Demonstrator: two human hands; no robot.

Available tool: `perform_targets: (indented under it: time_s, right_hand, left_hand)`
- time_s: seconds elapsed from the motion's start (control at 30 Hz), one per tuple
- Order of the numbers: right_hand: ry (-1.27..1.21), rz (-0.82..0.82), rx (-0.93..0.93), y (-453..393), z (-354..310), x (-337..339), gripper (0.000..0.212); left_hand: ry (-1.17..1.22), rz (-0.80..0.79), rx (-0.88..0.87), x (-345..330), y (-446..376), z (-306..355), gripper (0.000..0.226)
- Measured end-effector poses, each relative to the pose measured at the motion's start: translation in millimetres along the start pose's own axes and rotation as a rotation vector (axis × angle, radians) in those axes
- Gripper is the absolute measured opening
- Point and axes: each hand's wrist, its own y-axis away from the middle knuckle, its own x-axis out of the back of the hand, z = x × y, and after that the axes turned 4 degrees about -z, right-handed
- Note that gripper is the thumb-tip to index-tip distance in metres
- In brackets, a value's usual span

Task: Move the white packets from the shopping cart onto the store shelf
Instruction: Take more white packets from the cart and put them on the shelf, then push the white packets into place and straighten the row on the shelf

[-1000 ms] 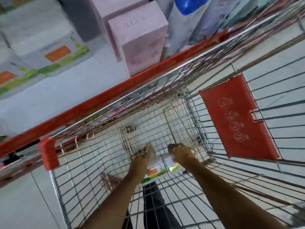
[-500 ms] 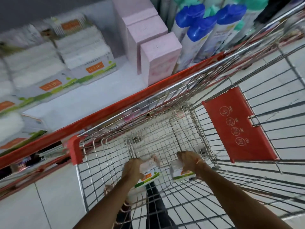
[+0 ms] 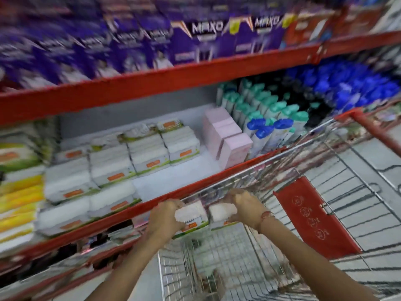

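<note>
My left hand (image 3: 166,216) grips a white packet (image 3: 191,215) with a green and orange strip. My right hand (image 3: 245,205) grips a second white packet (image 3: 221,211) beside it. Both packets are held side by side above the wire shopping cart (image 3: 217,268), at its far rim and just below the red front edge of the store shelf (image 3: 165,181). On that shelf lie rows of matching white packets (image 3: 112,168), with a bare patch to their right. The frame is blurred by motion.
Pink boxes (image 3: 225,140) and blue- and green-capped bottles (image 3: 271,118) stand on the shelf to the right. Purple boxes (image 3: 206,35) fill the shelf above. Yellow packs (image 3: 19,192) lie at the left. The cart's red child-seat flap (image 3: 312,216) is at the right.
Both hands have lifted a packet each from the cart's bottom up to its rim near the shelf edge. The view has tilted upward to the shelves.
</note>
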Motion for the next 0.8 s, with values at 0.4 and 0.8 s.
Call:
perform_targets:
  time_s: [0.4, 0.8]
  right_hand:
    - [0.011, 0.314, 0.103, -36, -48, 101, 0.06]
    - [0.059, 0.208, 0.133, -89, -60, 78, 0.064]
  left_hand:
    - [-0.031, 0.294, -0.004, 87, -24, 12, 0.063]
    - [-0.121, 0.221, 0.092, 71, -49, -7, 0.066]
